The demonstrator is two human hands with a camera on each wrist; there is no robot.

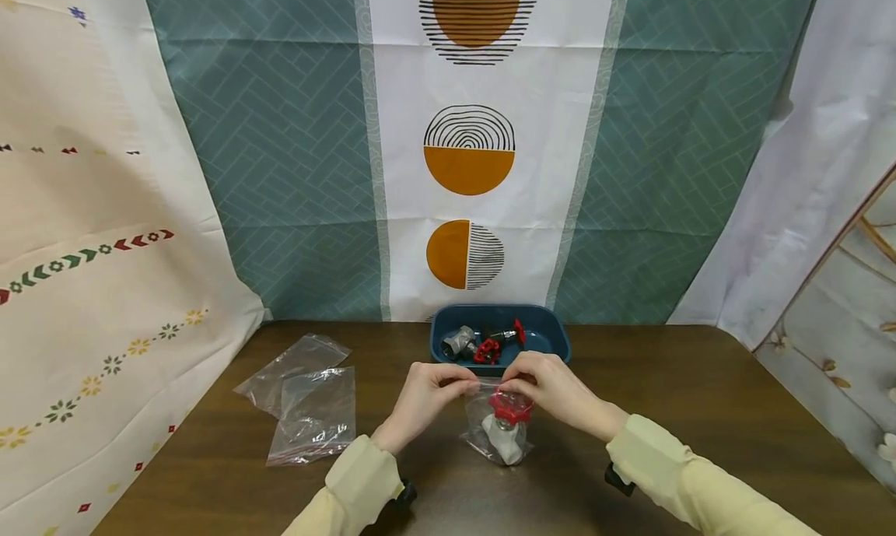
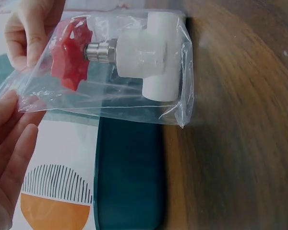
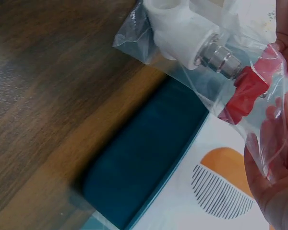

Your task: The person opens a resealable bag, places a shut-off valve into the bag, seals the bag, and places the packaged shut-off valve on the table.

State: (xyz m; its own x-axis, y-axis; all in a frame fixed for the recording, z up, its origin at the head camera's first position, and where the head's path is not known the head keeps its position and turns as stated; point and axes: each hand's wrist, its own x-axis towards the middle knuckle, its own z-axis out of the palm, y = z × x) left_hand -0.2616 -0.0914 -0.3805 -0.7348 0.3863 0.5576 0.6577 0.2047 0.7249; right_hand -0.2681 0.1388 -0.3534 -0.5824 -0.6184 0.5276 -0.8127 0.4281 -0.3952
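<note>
A clear plastic zip bag (image 1: 477,425) hangs between my two hands, its mouth side up. Inside it is a valve with a white plastic tee body (image 2: 143,60), a metal stem (image 2: 102,51) and a red handwheel (image 2: 69,53); the handwheel sits nearest the bag's mouth. My left hand (image 1: 428,400) pinches the left end of the bag's top edge between thumb and fingers. At the right end of that edge, my right hand (image 1: 556,392) pinches the film just above the handwheel.
Behind my hands stands a dark blue tray (image 1: 553,338) holding several valves, among them one with a red handwheel (image 1: 488,352) and a grey fitting (image 1: 458,341). Two clear bags (image 1: 318,411) lie overlapping on the wooden table (image 1: 672,411) to the left. A patterned curtain (image 1: 469,201) hangs behind.
</note>
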